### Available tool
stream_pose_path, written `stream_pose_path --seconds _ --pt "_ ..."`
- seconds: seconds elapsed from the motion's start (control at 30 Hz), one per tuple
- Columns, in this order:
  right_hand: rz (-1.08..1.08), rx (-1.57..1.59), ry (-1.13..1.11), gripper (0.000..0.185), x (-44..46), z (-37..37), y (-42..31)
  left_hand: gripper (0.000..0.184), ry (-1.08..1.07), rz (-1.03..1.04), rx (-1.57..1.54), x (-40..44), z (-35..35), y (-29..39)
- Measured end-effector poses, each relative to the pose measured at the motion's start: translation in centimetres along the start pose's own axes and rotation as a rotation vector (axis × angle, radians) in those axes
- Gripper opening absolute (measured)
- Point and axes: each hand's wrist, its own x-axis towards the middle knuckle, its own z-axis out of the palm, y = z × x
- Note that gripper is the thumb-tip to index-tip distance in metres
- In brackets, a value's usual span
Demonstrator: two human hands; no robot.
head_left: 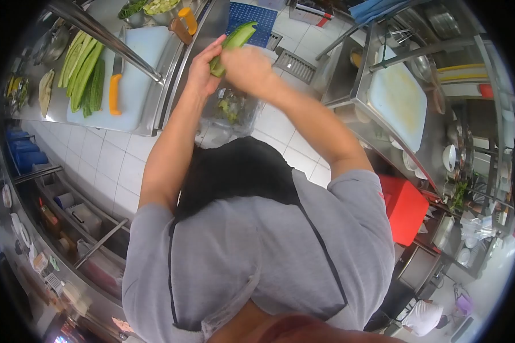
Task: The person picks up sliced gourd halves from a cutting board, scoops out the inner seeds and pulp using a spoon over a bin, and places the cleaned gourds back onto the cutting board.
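Note:
My left hand [202,70] is wrapped round a long green vegetable, which looks like a cucumber [239,35], raised at a slant. Against its near side is my right hand [247,67], closed in a fist and a little smeared by motion. Whatever that fist holds, if anything, is hidden. Beneath both hands, a container lined with clear plastic [230,108] holds green scraps. To the left, a white cutting board [146,51] bears several long green cucumber-like pieces [86,71], some pale, one dark and bumpy. A knife with an orange handle [115,94] lies beside them.
A metal rail [106,40] crosses above the left counter. Bowls of cut greens [160,7] and an orange-capped bottle [187,20] stand at its back. On the right, another metal table carries a white board [397,97]. A red bin [403,208] sits below; a person [423,317] is farther off.

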Motion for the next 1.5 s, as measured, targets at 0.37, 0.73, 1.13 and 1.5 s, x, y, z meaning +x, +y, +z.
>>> stream_pose_path --seconds 0.37,0.73,1.13,1.5 --pt "0.068 0.11 -0.021 0.022 -2.2 -1.0 -0.3 0.048 -0.016 0.053 -0.003 1.0 -2.5 -0.3" --pt "0.234 -0.058 0.029 0.02 1.9 -1.0 7.0 0.063 -0.19 -0.052 -0.033 -1.6 0.0 0.4" --pt "0.021 -0.077 -0.048 0.013 1.0 -3.0 1.5 0.048 -0.075 0.034 0.018 -0.2 0.1 0.8" --pt "-0.035 -0.034 -0.078 0.014 0.0 -1.7 1.8 0.038 0.029 -0.08 0.133 1.7 -0.4 0.2"
